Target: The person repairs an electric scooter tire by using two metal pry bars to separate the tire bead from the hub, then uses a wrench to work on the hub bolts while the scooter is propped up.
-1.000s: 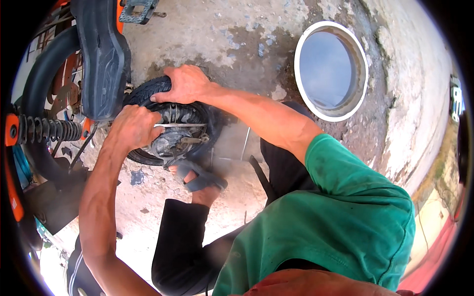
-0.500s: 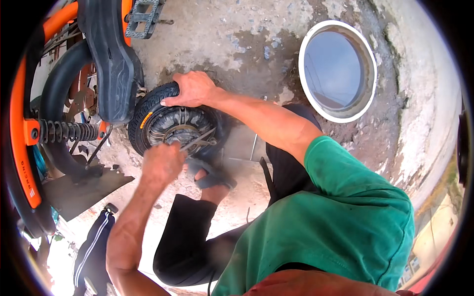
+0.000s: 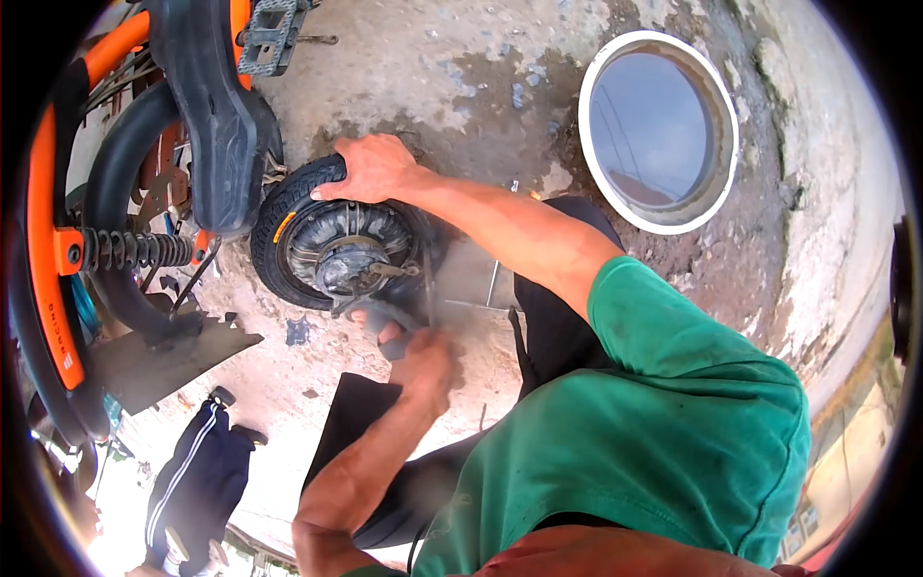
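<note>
Black tyre (image 3: 273, 258) already sits around the wheel (image 3: 363, 229) on the ground (image 3: 471, 38); whether its edge is loose, you cannot tell. Your right hand (image 3: 373, 167), curled, clasps it at the wheel's far side; at the near side, your left hand (image 3: 425, 365) is closed around a blurred bar (image 3: 429, 284).

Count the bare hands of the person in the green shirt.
2: the right hand on the tyre, and the left hand, blurred, holding a thin bar near the sandalled foot. Neither is hidden.

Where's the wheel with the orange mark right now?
In the head view, the wheel sits left of centre, to the right of the coil spring, with the right hand on its far edge.
</note>
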{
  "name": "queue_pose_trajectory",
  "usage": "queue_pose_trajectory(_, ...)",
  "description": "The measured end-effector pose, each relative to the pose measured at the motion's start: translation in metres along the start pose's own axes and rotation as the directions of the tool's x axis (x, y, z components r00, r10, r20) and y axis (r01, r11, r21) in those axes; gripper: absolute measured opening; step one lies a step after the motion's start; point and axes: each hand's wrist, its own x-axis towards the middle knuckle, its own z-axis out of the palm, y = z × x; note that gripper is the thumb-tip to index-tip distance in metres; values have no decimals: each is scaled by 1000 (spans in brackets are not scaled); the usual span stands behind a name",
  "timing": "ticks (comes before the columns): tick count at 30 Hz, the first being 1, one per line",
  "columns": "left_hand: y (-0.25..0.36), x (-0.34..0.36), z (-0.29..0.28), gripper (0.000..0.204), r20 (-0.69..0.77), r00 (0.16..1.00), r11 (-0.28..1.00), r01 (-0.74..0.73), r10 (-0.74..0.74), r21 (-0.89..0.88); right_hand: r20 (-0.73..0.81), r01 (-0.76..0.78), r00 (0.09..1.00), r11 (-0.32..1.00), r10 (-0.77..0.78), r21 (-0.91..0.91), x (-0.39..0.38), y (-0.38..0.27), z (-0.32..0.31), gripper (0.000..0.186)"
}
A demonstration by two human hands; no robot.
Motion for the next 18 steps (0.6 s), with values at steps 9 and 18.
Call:
queue_pose_trajectory(9,-100,69,80,17,-192,920,909,-375,341,-182,-26,-14,1000,1000,14,-8,-2,-3,2,86)
queue_pose_trajectory(18,-137,168,128,40,-239,613,657,-685,753,314,-24,-40,999,998,39,-40,-3,-3,4,89)
